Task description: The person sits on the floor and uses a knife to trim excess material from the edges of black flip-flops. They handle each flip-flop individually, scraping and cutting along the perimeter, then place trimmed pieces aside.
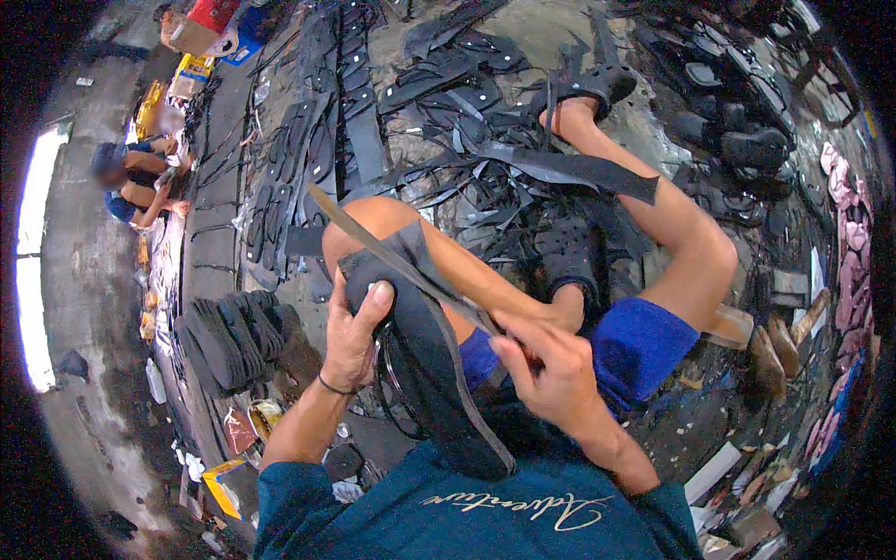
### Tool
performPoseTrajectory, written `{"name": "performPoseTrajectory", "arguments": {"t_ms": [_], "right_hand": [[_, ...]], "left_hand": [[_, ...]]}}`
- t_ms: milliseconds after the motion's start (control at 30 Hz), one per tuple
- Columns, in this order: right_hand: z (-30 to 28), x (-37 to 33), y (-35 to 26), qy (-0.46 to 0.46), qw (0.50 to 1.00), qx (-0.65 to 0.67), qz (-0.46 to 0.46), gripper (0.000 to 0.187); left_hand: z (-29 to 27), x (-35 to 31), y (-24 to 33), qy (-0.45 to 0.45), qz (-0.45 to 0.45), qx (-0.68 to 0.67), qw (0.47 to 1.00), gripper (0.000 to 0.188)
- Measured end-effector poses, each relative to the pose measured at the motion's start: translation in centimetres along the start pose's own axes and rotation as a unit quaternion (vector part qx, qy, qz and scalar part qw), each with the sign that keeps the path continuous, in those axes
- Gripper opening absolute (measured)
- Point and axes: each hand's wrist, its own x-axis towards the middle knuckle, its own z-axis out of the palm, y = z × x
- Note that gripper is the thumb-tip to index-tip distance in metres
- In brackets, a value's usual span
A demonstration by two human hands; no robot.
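My left hand (351,329) is closed around the front end of a black sandal (431,373), its thumb pressed on the top. The sandal lies aslant over my lap, its other end against my shirt, and thin dark loops like straps show along its left side. My right hand (557,371) grips the lower end of a long narrow knife (387,252). The blade slants up and left across the sandal's front end, where a dark flap of material (408,245) stands out beside it. The knife's handle is mostly hidden in my fingers.
Black offcuts (495,177) and several dark soles (359,103) cover the floor ahead. A stack of black soles (233,341) stands at the left. Dark footwear (747,140) lies at the far right. Another person (140,177) sits at the far left. My bent legs frame the work.
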Motion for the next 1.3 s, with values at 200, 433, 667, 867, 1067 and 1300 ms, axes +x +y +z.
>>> {"name": "performPoseTrajectory", "arguments": {"t_ms": [200,433,667,867,1067,1300], "right_hand": [[0.1,9.1,0.4,-0.101,0.992,0.077,0.013,0.032],[-5.1,-1.4,4.7,0.062,0.997,0.044,-0.010,0.031],[-6.9,-7.3,3.9,-0.117,0.993,0.003,0.030,0.033],[-11.2,-3.1,0.1,-0.185,0.979,-0.073,0.040,0.027],[-11.0,2.1,-3.5,-0.265,0.963,-0.053,0.016,0.025],[-7.0,4.7,-2.5,-0.296,0.954,0.039,-0.022,0.032]], "left_hand": [[1.4,0.8,1.4,-0.100,0.064,0.045,0.992,0.073],[-3.2,4.4,6.3,-0.126,0.072,0.167,0.975,0.058],[-3.6,-0.6,0.9,-0.203,-0.026,0.106,0.973,0.065],[-1.0,-1.9,1.4,-0.286,-0.076,0.088,0.951,0.042],[0.8,-2.2,1.4,-0.340,-0.080,0.160,0.923,0.039],[1.6,-2.1,2.0,-0.367,-0.067,0.174,0.911,0.041]]}}
